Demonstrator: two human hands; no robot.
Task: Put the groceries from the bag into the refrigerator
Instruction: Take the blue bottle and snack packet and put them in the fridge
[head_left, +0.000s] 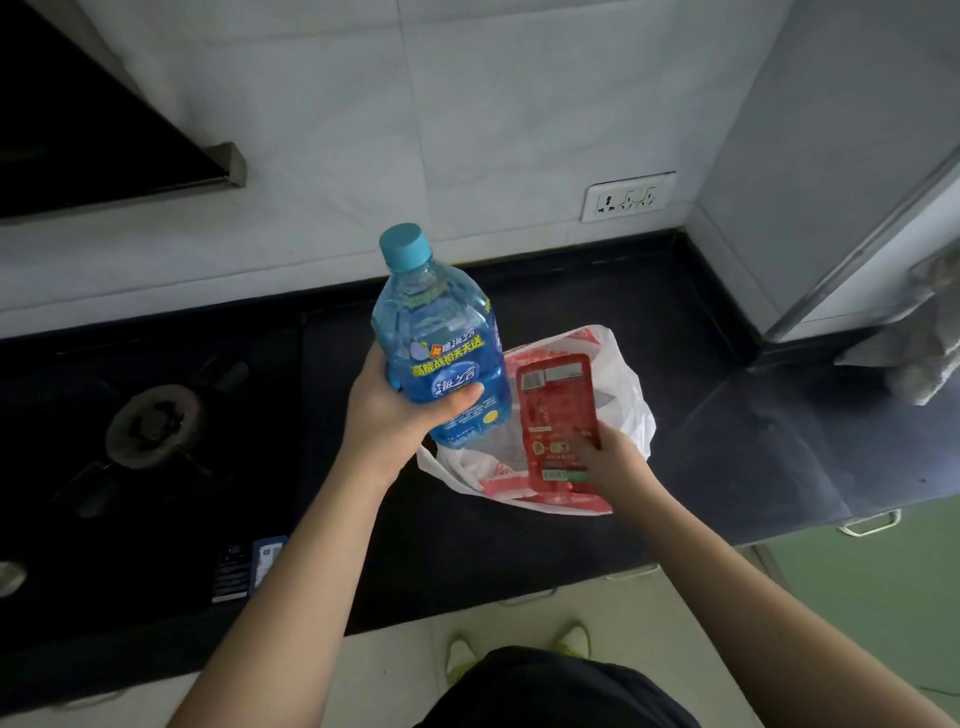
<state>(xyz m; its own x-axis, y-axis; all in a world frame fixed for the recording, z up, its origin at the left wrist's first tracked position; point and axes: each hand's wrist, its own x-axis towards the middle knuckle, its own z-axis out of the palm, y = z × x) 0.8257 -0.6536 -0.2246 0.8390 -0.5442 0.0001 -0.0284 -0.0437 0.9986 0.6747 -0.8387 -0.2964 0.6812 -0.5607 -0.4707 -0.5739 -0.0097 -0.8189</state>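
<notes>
The left hand (395, 410) has its grip wrapped around the lower body of a clear blue plastic drink bottle with a turquoise cap (441, 358), holding it raised and tilted, cap pointing away, above the dark table (727, 441). The right hand (613, 462) pinches the near end of a flat red printed packet (558, 415), which stands partly out of the white and red plastic shopping bag (628, 410) lying on the table just right of the bottle.

Both items look freed or nearly freed from the bag, so the step in hand is probably to lift them clear and carry them to the grey refrigerator (841, 156) at the far right. To do it well, draw the packet straight up so the loose bag does not snag and drag along. The thumb across the bottle's label should stay firm, since the smooth bottle looks heavy. Whether anything else remains in the bag cannot be told from here, so check before leaving it. The refrigerator door may need a spare hand.
</notes>
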